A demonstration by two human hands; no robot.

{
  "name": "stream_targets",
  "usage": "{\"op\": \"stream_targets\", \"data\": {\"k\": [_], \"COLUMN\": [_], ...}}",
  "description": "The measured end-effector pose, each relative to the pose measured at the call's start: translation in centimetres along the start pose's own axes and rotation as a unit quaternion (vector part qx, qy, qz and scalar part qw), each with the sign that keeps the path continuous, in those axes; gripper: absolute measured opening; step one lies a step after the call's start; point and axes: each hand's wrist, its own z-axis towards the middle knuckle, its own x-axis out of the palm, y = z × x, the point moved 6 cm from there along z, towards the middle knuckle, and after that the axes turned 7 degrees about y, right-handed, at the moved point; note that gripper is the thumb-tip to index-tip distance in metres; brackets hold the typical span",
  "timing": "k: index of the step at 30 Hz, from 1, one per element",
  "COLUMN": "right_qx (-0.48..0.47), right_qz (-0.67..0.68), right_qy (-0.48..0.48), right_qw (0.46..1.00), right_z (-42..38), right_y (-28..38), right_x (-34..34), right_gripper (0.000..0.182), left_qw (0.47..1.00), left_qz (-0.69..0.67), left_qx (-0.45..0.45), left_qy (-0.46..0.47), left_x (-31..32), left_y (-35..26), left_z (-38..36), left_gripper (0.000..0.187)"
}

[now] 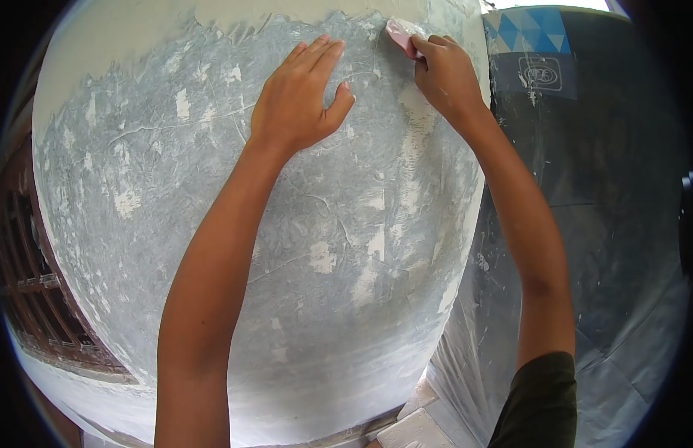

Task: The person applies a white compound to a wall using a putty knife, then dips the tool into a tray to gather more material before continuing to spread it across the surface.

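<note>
A grey wall (301, 216) with patches of white and loose, torn edges fills the middle of the head view; a smooth cream coat (122, 37) covers its top. My left hand (301, 97) lies flat against the grey surface, fingers stretched and thumb apart, holding nothing. Higher up at the right, my right hand (451, 78) is closed on a small pinkish flat piece (400, 36) smeared with white. That piece touches the wall near the border between cream and grey. Its exact kind does not show, and the fingers hide its lower end.
Dark plastic sheeting (615, 187) with a blue-and-white triangle pattern (527, 30) hangs right of the wall. Clear film (466, 373) drapes at its foot. A brown slatted frame (36, 276) stands at the left. Tiles (413, 433) show at the bottom.
</note>
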Motion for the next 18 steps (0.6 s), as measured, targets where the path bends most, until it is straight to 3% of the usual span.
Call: {"op": "stream_targets", "data": {"k": [3, 5, 7, 11, 15, 18], "right_qx": [0.017, 0.043, 0.123, 0.02, 0.039, 0.027], "right_qz": [0.019, -0.011, 0.014, -0.039, -0.007, -0.002], "right_qy": [-0.055, -0.058, -0.023, 0.0, 0.027, -0.051], "right_qw": [0.998, 0.997, 0.992, 0.999, 0.999, 0.998], "right_z": [2.5, 5.1, 6.4, 3.1, -1.4, 1.1], "right_y": [-1.5, -5.6, -7.8, -5.8, -2.0, -3.6], "right_x": [-2.3, -0.2, 1.0, 2.2, 0.6, -1.3], "right_gripper": [0.013, 0.014, 0.023, 0.016, 0.011, 0.023], "left_qw": [1.0, 1.0, 1.0, 1.0, 1.0, 1.0], "left_qz": [0.0, -0.001, 0.0, 0.006, 0.006, 0.01], "left_qx": [0.004, 0.003, 0.003, 0.0, 0.002, 0.008], "left_qy": [0.005, 0.002, 0.002, 0.007, 0.006, 0.011], "left_x": [0.1, 0.0, -0.1, 0.1, 0.1, 0.1], "left_y": [-0.1, -0.1, -0.1, 0.0, 0.0, -0.2], "left_z": [0.0, 0.1, 0.0, 0.1, 0.1, 0.1], "left_gripper": [0.051, 0.051, 0.051, 0.051, 0.051, 0.051]}}
